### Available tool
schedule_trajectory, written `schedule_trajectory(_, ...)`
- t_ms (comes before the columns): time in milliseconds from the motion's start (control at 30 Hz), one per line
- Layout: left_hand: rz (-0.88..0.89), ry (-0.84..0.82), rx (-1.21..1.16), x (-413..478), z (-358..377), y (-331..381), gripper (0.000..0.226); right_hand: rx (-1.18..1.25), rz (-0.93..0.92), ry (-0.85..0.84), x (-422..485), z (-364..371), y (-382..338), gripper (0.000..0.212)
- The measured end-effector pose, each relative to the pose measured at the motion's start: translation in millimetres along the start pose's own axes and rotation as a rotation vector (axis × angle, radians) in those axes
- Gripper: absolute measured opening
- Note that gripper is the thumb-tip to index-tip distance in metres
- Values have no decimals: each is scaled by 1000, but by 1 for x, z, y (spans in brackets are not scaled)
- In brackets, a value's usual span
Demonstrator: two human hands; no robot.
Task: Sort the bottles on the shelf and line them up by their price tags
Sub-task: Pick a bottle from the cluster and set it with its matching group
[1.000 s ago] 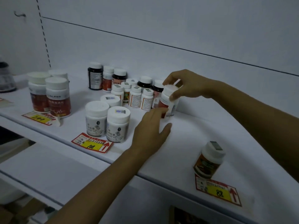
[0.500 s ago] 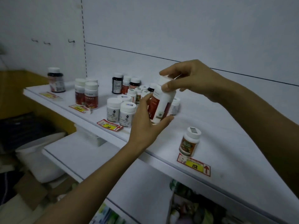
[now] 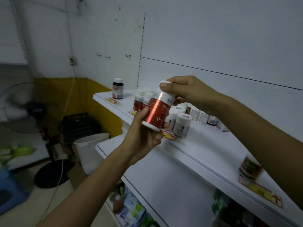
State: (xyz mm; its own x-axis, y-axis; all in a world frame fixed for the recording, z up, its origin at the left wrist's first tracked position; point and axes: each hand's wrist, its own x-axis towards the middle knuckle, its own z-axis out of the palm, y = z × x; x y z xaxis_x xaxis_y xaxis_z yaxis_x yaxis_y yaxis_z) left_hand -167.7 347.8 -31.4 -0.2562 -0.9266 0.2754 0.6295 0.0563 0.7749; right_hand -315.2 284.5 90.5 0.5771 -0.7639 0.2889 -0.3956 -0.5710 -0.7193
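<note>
A red-and-white bottle (image 3: 157, 108) with a white cap is held tilted in the air in front of the white shelf (image 3: 205, 153). My left hand (image 3: 144, 136) cups its base from below. My right hand (image 3: 186, 92) grips its cap end from above. Behind it on the shelf stand two matching red bottles (image 3: 141, 100), white-capped bottles (image 3: 181, 124) and a row of small bottles (image 3: 203, 117). A dark bottle (image 3: 117, 90) stands alone at the far left end. One bottle (image 3: 250, 169) sits at the right above a price tag (image 3: 262, 192), partly hidden by my right arm.
Price tags lie along the shelf's front edge, among them a yellow tag (image 3: 168, 135) under the white bottles. A lower shelf (image 3: 164, 185) sticks out below, with packaged goods (image 3: 129, 208) beneath. A white bin (image 3: 88, 149), a black crate (image 3: 77, 126) and a fan (image 3: 19, 108) stand on the floor at left.
Both hands lifted the red-and-white bottle off the shelf and drew it up toward me, tilting it. The view swung left, showing the floor and wall.
</note>
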Motion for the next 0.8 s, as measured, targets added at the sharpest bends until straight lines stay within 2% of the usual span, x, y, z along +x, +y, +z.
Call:
schedule_trajectory(67,-19,-4,47,0,-27,20,61,-36,-8,21,26,18,-9,32)
schedule_trajectory(200,60,166,341,7,-82,66,64,-80,26,163,89,57,-22,46)
schedule_trajectory(267,101,220,450,13,-109,85,57,-96,51,192,120,77,-26,50)
schedule_trajectory(400,94,169,460,31,-152,117,51,-103,11,204,163,100,-28,45)
schedule_trajectory(500,87,116,481,55,-169,134,49,-72,-37,232,179,100,-25,25)
schedule_trajectory(567,94,98,547,79,-175,143,53,-37,-36,305,189,93,-19,19)
schedule_trajectory(667,121,134,705,122,-182,143,70,-29,-2,467,209,74,-7,27)
schedule_trajectory(800,173,131,916,170,-206,122,63,-122,76,621,238,40,22,41)
